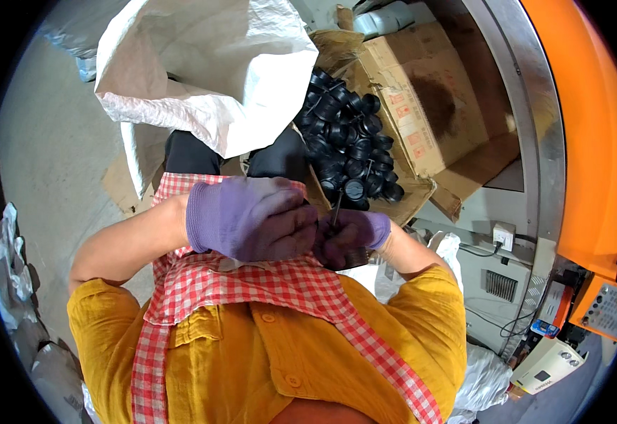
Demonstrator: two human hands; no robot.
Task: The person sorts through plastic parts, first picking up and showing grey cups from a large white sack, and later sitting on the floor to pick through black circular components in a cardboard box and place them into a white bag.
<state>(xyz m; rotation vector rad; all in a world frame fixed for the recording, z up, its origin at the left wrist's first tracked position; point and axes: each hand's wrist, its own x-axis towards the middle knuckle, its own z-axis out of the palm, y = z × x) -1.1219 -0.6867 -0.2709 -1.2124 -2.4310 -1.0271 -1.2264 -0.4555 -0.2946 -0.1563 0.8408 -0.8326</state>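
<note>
Head view. Both hands wear purple gloves and meet in front of the person's waist, over a red-and-white checked apron [245, 290] worn on a yellow shirt [230, 360].

The left hand [252, 219] is narrow, its fingers curled toward the right hand [354, 232]; the back of the glove hides its palm, so whether it grips anything cannot be told.

The right hand is closed on a dark part [351, 258], which shows below its fingers, close to the left hand's fingertips. The exact shape of this part is partly hidden. A thin rod [337, 206] rises from among the right hand's fingers; its lower end is covered.

Ahead of the right hand, a heap of black round parts [351, 145] lies in an open cardboard box [421, 106], with some pieces resting on their sides. To the left of the heap, a white sack [276, 106] stands open above the person's dark trousers [276, 157], its mouth wide and its edge folded.

On the far right is an orange machine [591, 141]. A plug [504, 235] with a dark cable is seated on the grey panel [488, 268] near it. Crumpled plastic [481, 378] lies lower right, behind the person's sleeve.
</note>
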